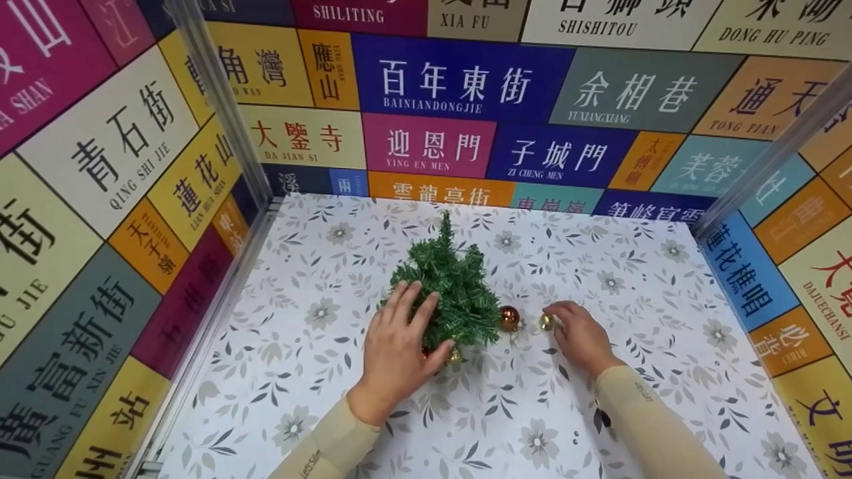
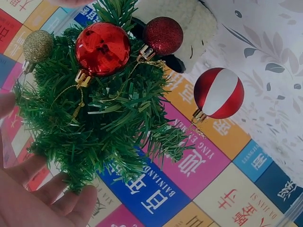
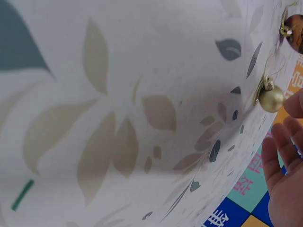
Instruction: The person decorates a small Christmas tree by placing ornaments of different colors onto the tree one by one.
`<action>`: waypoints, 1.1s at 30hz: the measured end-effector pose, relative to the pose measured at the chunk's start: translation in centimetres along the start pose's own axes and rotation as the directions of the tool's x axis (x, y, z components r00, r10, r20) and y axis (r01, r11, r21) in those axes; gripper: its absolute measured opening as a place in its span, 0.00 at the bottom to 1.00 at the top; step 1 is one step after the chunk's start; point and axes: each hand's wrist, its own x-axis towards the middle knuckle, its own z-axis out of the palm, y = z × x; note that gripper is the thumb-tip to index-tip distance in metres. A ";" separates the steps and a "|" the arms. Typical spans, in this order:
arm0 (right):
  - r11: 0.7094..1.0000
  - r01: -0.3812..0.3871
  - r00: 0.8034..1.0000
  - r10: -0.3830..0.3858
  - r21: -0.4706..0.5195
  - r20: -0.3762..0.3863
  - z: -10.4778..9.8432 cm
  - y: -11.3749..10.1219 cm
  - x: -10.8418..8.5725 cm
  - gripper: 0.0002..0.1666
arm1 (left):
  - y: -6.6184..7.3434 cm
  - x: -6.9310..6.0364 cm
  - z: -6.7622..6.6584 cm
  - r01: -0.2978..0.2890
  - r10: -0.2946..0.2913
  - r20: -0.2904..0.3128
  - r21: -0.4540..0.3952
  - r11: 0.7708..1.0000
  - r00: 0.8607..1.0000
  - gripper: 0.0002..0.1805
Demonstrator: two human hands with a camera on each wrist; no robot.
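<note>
A small artificial Christmas tree (image 1: 449, 279) stands on the patterned cloth. My left hand (image 1: 399, 339) rests against its left side, fingers spread over the branches. In the left wrist view the tree carries a shiny red bauble (image 2: 102, 48), a dark red glitter bauble (image 2: 163, 36), a gold glitter bauble (image 2: 38, 46) and a red-and-white striped bauble (image 2: 219, 93). To the right, my right hand (image 1: 582, 339) has its fingertips at a small gold bauble (image 1: 546, 322) lying on the cloth. Whether they touch it, I cannot tell.
A copper-brown bauble (image 1: 509, 318) lies between the tree and the gold one. A white floral cloth (image 1: 279, 372) covers the table. Panels with coloured street-name signs (image 1: 459, 80) stand at the back and both sides. A pale fuzzy base (image 2: 189, 33) shows by the tree.
</note>
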 end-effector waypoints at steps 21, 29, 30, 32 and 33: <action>0.998 0.040 0.999 -0.041 0.053 0.025 0.8 1.2 0.9 0.15 | -0.5 0.1 0.0 -0.024 0.024 -0.005 0.000 1.000 1.000 0.42; 0.998 -0.043 0.998 0.041 0.045 0.056 0.9 0.9 0.9 0.15 | -0.7 0.1 -0.2 -0.033 0.033 0.018 0.010 0.999 0.999 0.41; 0.998 -0.051 0.997 0.048 0.044 0.058 1.0 0.9 0.9 0.16 | -0.8 0.1 -0.2 -0.039 0.039 0.019 0.009 0.999 0.999 0.41; 0.997 -0.058 0.997 0.055 0.047 0.055 1.0 0.9 0.8 0.15 | -1.0 0.1 -0.3 -0.051 0.051 0.024 -0.001 0.999 0.998 0.41; 0.997 -0.057 0.997 0.054 0.048 0.053 1.0 0.9 0.7 0.15 | -1.0 0.1 -0.4 -0.058 0.059 0.025 -0.008 0.998 0.998 0.41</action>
